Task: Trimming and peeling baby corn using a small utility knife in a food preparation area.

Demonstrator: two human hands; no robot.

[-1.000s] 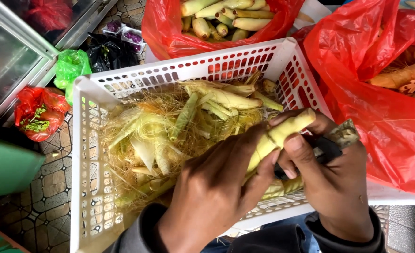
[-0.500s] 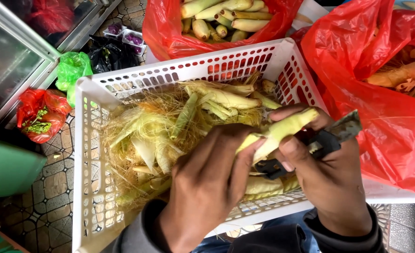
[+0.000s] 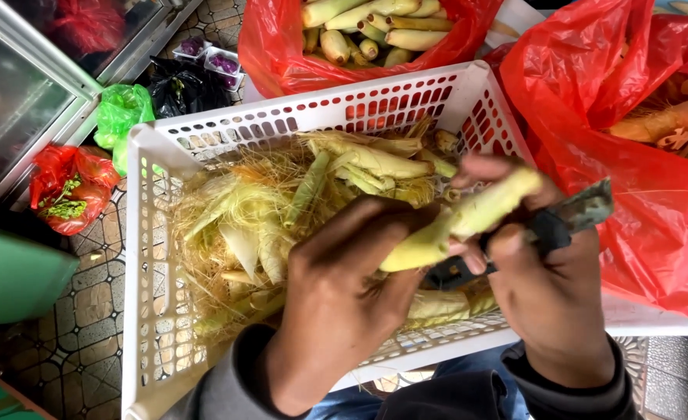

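From the head camera, looking straight down: the left hand (image 3: 344, 303) has its grip pinched on the lower end of a pale yellow baby corn (image 3: 460, 222), thumb on top and fingers curled under. The right hand (image 3: 550, 292) is closed tight around a knife (image 3: 554, 225) with a dark handle, its dull blade poking out past the knuckles to the right, while the thumb and forefinger press on the corn's upper half. The corn lies tilted, its tip up and to the right, bridging both grips. Directly beneath the hands sits a white plastic basket (image 3: 146, 257), its slotted walls in plain sight, heaped with green husks and silk (image 3: 282, 210) to the left of the left grip. Above the hands, beyond the basket's far wall, a red bag (image 3: 282, 54) holds more peeled corn. To the right of the right grip, another red bag (image 3: 655, 194) bulges against the basket. Far left, on the tiled floor (image 3: 80, 311), lie a small red bag and a green bag (image 3: 122, 113).
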